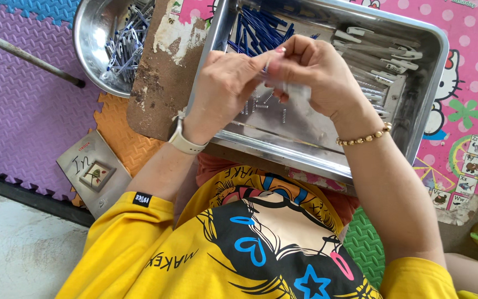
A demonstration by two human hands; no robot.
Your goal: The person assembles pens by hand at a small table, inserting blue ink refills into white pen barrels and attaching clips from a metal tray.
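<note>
My left hand [225, 83] and my right hand [313, 69] meet above a rectangular steel tray [424, 88]. Together they pinch a small clear pen part [276, 66] between the fingertips; most of it is hidden by the fingers. In the tray's far left lie several blue pen refills [258, 25]. Its right side holds several clear and white pen barrels [377, 55]. Small metal springs [261, 105] are scattered on the tray floor under my hands. A pale watch sits on my left wrist and a gold bead bracelet on my right.
A round steel bowl [92, 44] with several assembled pens stands at the far left. A worn brown board [159, 83] lies beside the tray. A small grey booklet [92, 171] rests on the purple and orange foam mats. A pink patterned mat lies at right.
</note>
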